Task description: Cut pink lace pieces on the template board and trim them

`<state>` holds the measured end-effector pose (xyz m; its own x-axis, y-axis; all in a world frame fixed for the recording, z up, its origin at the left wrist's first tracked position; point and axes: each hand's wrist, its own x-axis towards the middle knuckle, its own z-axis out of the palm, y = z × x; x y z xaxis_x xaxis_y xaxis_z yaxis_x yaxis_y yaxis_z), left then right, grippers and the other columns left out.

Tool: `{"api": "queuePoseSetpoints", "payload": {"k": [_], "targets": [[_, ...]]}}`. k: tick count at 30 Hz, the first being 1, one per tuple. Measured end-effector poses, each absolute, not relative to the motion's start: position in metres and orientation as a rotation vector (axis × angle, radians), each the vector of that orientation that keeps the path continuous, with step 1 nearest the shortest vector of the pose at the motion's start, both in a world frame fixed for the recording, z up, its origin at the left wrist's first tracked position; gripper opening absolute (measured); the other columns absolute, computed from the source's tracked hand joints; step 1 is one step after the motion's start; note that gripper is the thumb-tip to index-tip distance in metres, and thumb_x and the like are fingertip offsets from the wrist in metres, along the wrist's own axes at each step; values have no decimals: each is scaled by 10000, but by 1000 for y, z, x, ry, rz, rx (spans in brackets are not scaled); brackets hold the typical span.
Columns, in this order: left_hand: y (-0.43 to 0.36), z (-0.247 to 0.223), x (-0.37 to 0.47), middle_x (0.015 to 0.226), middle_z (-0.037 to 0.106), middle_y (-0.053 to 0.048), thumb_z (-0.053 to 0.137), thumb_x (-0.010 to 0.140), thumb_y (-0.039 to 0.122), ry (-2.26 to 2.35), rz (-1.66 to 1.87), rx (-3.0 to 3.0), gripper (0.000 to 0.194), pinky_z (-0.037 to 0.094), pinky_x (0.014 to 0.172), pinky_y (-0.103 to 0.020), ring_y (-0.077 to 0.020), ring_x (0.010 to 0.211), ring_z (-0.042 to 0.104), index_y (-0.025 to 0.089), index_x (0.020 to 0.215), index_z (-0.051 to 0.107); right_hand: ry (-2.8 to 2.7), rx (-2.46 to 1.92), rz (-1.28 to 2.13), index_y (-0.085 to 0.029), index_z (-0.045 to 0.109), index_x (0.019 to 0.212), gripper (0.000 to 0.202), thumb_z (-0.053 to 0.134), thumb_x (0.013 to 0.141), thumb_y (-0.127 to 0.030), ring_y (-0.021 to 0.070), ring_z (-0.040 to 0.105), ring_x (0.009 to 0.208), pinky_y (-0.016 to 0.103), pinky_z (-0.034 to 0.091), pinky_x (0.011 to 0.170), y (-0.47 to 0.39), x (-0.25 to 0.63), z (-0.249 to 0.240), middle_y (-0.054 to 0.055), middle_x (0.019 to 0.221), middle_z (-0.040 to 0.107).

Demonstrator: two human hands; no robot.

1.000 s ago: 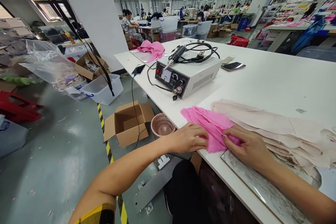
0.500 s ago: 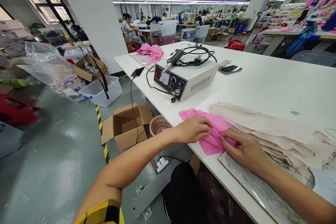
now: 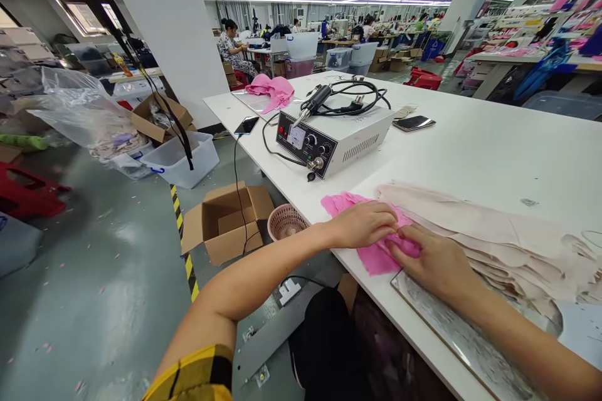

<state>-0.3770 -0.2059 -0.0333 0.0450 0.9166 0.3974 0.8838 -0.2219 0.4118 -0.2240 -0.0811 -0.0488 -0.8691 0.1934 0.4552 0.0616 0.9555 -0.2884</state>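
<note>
Pink fabric (image 3: 376, 257) lies crumpled near the edge of the white table, under both my hands. My left hand (image 3: 365, 223) rests over its upper middle, fingers bent together and pinching at the cloth. Close beside it on the right, my right hand (image 3: 430, 260) grips a fold of the same fabric between thumb and fingers. The fingertips of the two hands almost meet. A stack of beige fabric pieces (image 3: 493, 225) spreads out to the right, behind my right hand. Below my right forearm is a flat, framed grey board (image 3: 461, 326).
A control box (image 3: 348, 138) with a handheld tool and coiled cable stands on the white table (image 3: 493, 138). Two phones (image 3: 246, 125) and another pink cloth (image 3: 270, 91) lie farther back. Left of the table are a cardboard box (image 3: 230, 225) and a pink basket (image 3: 286, 220).
My left hand has moved right across the pink fabric, closer to my right hand. My right hand has stayed nearly in place, its fingers shifted slightly on the cloth.
</note>
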Motion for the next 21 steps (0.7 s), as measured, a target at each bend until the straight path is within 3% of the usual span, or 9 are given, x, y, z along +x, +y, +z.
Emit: {"api": "queuePoseSetpoints", "payload": {"k": [3,6,13,17,21], "targets": [[-220,-33,-379,1159,637,-159,516,953,219,1949,997,2192,167,456,982,-343,-206,1099,582,125,979,651,-2604,-193,389,-228,627,773,196,512,827,-378,150,524,455,265,387,473,-77,-225,-53,-18,579,601],[-244,-35,-381,1132,654,-143,574,929,232,1896,973,2202,143,463,966,-327,-198,1060,602,142,939,685,-2589,-200,426,-215,625,831,185,499,793,-344,139,484,408,263,407,460,-72,-222,-56,-27,551,578],[-265,-44,-379,1148,668,-115,676,872,306,1778,765,2257,151,460,932,-314,-200,1020,605,200,963,733,-2593,-211,507,-215,569,1297,485,484,821,-247,105,349,324,230,398,393,-74,-218,-50,-73,525,554],[-252,-46,-377,1122,667,-114,634,898,306,1764,697,2277,158,453,906,-305,-198,992,596,195,898,747,-2622,-187,532,-224,590,1294,477,486,829,-250,98,355,341,241,454,428,-73,-217,-50,-46,610,632],[-247,-46,-377,1071,677,-112,576,931,252,1736,682,2292,194,452,879,-276,-176,947,602,167,890,745,-2624,-165,530,-219,621,1257,455,477,827,-260,112,365,338,240,407,379,-70,-217,-52,-60,523,565]]}}
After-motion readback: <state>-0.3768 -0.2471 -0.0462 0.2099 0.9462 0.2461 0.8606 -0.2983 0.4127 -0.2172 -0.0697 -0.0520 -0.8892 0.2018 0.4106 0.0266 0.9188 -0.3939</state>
